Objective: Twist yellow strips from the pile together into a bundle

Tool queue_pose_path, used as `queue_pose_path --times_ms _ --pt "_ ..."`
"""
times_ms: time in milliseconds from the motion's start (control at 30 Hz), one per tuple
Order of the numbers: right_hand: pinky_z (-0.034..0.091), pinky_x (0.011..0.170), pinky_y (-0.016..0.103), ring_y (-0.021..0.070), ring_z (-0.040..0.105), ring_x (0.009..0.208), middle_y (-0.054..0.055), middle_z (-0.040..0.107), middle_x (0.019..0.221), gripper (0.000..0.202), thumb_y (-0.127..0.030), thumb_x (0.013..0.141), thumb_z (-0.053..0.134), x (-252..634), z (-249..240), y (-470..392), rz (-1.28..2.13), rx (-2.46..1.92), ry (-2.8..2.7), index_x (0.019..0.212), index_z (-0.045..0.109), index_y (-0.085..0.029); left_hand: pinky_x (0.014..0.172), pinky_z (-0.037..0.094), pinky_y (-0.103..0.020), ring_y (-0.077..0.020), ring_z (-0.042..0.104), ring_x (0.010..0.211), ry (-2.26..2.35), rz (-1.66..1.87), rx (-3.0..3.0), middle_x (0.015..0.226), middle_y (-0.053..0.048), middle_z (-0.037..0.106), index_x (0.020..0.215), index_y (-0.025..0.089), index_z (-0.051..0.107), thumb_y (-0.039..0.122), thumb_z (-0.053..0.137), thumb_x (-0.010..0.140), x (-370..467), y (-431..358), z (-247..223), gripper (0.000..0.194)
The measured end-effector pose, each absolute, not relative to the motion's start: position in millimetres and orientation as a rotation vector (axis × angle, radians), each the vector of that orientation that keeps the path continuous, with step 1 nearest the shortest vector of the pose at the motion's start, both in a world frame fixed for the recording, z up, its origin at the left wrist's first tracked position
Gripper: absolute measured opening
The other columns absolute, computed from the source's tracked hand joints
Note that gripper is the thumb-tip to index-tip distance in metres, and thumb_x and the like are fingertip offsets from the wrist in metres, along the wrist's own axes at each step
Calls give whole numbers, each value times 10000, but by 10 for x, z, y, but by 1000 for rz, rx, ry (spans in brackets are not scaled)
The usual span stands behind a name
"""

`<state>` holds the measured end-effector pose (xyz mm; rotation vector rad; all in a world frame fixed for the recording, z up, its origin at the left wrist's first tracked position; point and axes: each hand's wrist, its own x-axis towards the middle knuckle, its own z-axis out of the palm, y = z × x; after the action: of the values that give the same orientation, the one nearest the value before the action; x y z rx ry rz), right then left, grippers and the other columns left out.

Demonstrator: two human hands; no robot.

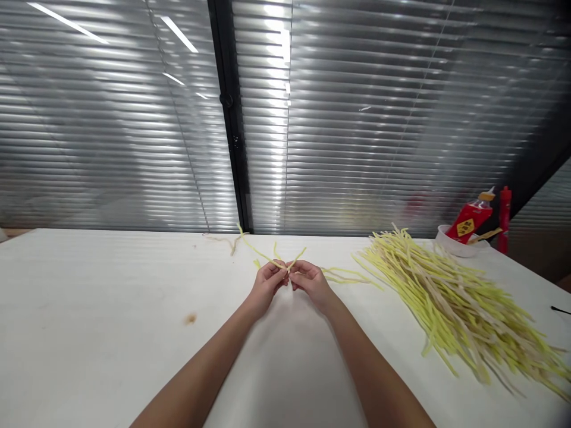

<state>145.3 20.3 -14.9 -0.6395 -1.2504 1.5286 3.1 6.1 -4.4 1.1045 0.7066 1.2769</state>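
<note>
Fuzzy yellow strands [450, 291]; smooth matt white table [89, 309].

White table [111, 333] (yellow strands [464, 297] heaped)

Both my forearms are bare in frame: no sleeves, no watch, no wristbands. Left hand [266, 284] and right hand [312, 282] ungloved, no rings that I can make out. Fingers [279, 274] bare, nails too small to judge.
</note>
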Motion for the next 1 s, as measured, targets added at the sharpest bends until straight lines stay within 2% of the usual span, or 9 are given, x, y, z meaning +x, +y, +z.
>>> queue_pose_path --times_ms 400,833,1000 --pt "468 622 280 126 563 574 -10 603 595 176 -315 681 719 1436 -157 228 1411 -619 -1298 759 647 -175 692 404 -238 -108 541 693 623 1176 941 708 -7 588 745 157 621 223 680 716 23 56 -48 93" --pt "443 613 263 124 526 601 1 573 656 147 -312 751 647 1441 -204 227 1273 -687 -1429 799 602 -180 641 394 -237 -100 487 611 754 1240 1014 584 11 536 614 147 606 208 682 675 37 50 -15 114" --pt "427 581 255 112 509 571 -16 536 654 143 -313 763 632 1395 -215 204 1239 -672 -1421 801 562 -193 642 408 -236 -99 501 604 715 1234 942 600 9 544 607 143 598 193 669 669 47 43 -8 106"
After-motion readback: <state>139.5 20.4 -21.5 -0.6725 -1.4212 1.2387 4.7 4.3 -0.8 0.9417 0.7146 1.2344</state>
